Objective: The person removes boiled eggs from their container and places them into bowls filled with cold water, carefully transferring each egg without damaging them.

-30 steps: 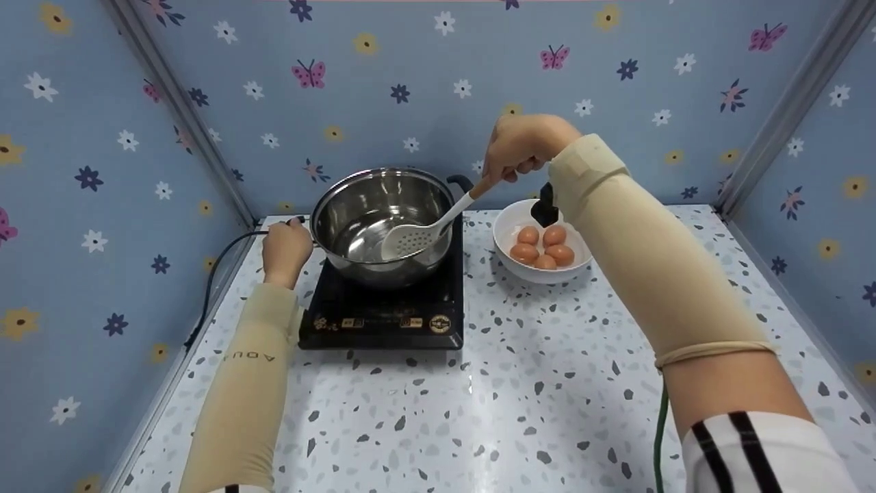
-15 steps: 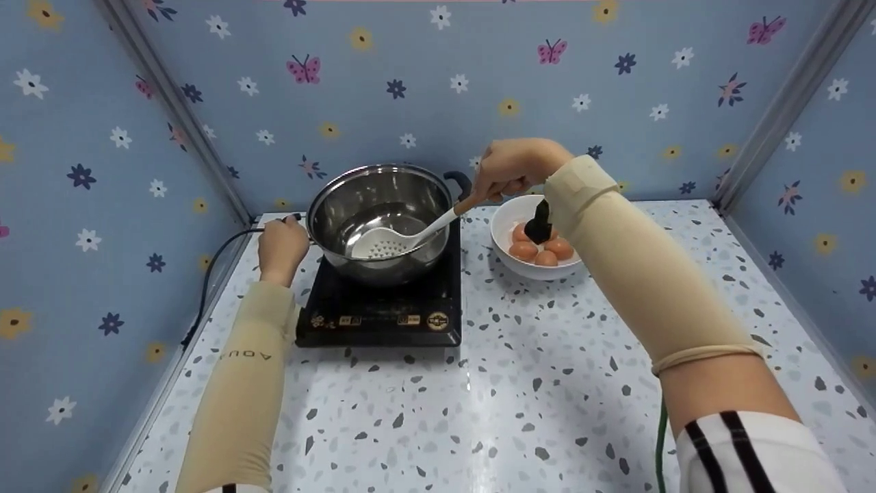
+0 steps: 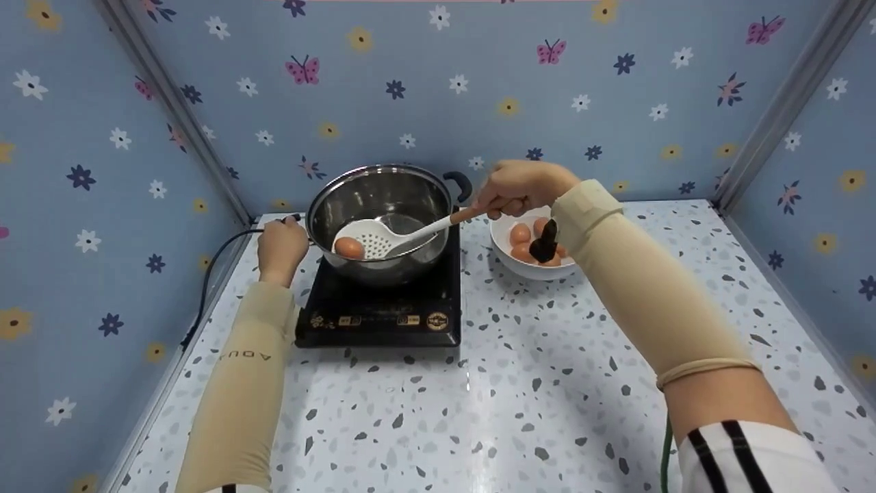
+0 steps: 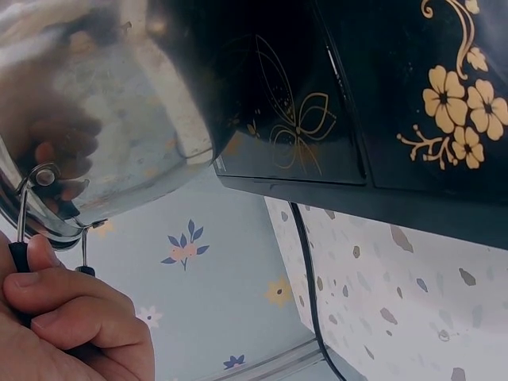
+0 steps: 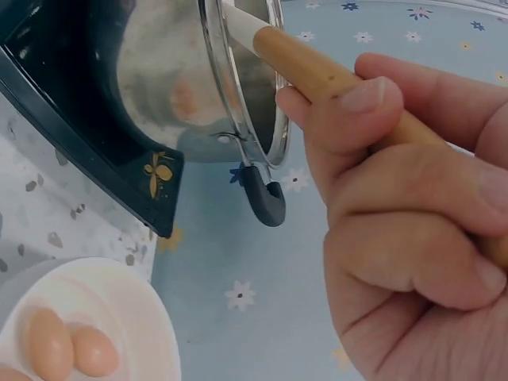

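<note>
My right hand (image 3: 514,188) grips the wooden handle (image 5: 317,71) of a white slotted spoon (image 3: 375,239). The spoon's bowl lies inside a steel pot (image 3: 383,270), near its left front rim. One brown egg (image 3: 350,248) sits at the left edge of the spoon's bowl. On the pot's left side, my left hand (image 3: 282,248) holds the black side handle, its fingers curled round it in the left wrist view, where the hand (image 4: 75,317) hides most of the grip. The pot's other black handle (image 5: 264,198) is free.
Beneath the pot is a black induction cooker (image 3: 380,329), its black cable (image 3: 205,301) running off to the left. A white bowl (image 3: 540,272) with several brown eggs (image 3: 520,235) stands to the right, under my right forearm. Patterned walls (image 3: 438,82) enclose the speckled table (image 3: 410,424).
The slotted spoon has shifted left in the pot and its handle has dropped lower with my right hand. An egg now shows on the spoon. My left hand stays on the pot handle.
</note>
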`<state>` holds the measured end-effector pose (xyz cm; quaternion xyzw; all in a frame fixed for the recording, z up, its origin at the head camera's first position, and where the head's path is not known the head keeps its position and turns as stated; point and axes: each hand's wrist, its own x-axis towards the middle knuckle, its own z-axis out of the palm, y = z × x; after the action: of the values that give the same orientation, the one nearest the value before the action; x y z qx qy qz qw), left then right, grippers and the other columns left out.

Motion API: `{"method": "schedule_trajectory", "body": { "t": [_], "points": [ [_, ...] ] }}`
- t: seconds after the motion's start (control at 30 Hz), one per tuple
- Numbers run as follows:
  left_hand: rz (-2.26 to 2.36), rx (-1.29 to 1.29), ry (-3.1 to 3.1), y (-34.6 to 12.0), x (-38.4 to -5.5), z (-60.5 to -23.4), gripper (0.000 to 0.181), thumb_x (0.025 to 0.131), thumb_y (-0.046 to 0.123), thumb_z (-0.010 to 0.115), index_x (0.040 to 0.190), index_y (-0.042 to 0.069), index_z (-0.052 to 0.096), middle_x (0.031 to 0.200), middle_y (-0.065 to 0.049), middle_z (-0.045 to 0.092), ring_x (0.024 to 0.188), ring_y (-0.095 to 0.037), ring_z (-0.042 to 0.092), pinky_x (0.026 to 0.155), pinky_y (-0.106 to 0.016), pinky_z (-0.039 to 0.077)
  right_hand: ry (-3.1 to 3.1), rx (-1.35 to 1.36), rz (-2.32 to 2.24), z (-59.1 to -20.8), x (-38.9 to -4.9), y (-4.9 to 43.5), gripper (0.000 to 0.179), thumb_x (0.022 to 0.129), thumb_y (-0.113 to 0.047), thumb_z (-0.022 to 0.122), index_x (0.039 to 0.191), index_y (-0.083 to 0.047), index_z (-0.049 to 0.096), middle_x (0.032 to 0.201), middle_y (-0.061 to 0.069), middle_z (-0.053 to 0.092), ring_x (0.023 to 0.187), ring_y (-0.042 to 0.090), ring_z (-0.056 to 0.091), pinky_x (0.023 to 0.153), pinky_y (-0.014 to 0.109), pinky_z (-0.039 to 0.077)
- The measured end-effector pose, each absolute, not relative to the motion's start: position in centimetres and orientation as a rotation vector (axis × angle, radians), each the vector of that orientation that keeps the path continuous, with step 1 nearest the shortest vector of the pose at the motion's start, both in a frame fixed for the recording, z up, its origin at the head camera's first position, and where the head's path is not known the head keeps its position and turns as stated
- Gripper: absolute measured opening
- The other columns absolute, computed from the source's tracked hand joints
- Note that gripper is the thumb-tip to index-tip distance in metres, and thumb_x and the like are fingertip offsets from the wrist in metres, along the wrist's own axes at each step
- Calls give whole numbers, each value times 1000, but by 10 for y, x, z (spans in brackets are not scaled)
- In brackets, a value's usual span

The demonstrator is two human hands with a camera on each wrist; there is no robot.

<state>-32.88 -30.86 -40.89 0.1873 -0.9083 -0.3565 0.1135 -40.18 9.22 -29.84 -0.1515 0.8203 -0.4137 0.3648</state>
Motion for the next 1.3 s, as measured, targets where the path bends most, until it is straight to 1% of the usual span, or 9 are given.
{"method": "schedule_trajectory", "body": {
  "t": [0.1,0.2,0.37,0.57,0.73,0.83,0.97,1.07,1.3],
  "points": [
    [-1028,549,-2673,-308,-330,-408,61,117,21,23,134,-24,60,133,-48,61,123,-62,62,107,-68,49,2098,-386,-1109,-304,-399,95,18,108,-12,62,106,-1,76,70,3,60,47,8,30,48,24,26],
    [-1020,544,-2672,-308,-329,-408,60,117,20,23,128,-24,62,128,-48,62,120,-62,63,104,-68,50,2123,-391,-1147,-307,-394,96,18,107,-11,62,103,0,76,70,3,61,47,8,32,47,23,27],
    [-1049,566,-2683,-308,-328,-409,60,117,22,22,120,-19,65,121,-45,64,112,-59,66,98,-65,52,2140,-361,-1216,-313,-387,97,18,106,-10,62,103,-1,78,70,3,61,47,8,33,47,23,27],
    [-1064,556,-2702,-310,-329,-411,61,118,24,21,128,-18,64,119,-43,64,108,-56,66,95,-63,51,2146,-325,-1273,-316,-381,102,19,106,-13,64,102,-1,78,69,2,60,47,9,32,47,24,27],
    [-1081,564,-2702,-311,-330,-410,62,118,26,21,126,-18,63,119,-41,63,105,-53,64,93,-61,50,2172,-338,-1273,-313,-377,108,19,106,-15,64,100,-3,78,68,1,61,46,8,32,46,24,26],
    [-1097,579,-2698,-310,-329,-409,62,118,27,20,130,-19,61,121,-41,62,107,-53,64,94,-61,50,2175,-335,-1282,-313,-376,113,20,107,-15,63,98,-4,77,68,1,62,44,8,32,45,24,27],
    [-1095,587,-2694,-310,-329,-407,63,118,27,21,137,-21,58,130,-44,62,119,-58,63,102,-65,50,2152,-325,-1320,-312,-372,120,22,108,-13,61,95,-3,76,67,2,59,44,9,30,45,25,28],
    [-1084,592,-2691,-310,-329,-407,62,118,26,22,136,-22,57,132,-45,61,122,-59,62,104,-66,50,2134,-317,-1353,-311,-370,125,23,108,-12,60,93,-2,74,66,3,58,45,9,30,46,25,28],
    [-1073,596,-2691,-311,-331,-408,62,118,25,22,131,-21,61,128,-44,63,119,-58,64,102,-65,50,2149,-321,-1366,-309,-370,139,31,109,-12,57,81,-5,71,64,1,57,44,9,29,46,25,28]
  ]
}}
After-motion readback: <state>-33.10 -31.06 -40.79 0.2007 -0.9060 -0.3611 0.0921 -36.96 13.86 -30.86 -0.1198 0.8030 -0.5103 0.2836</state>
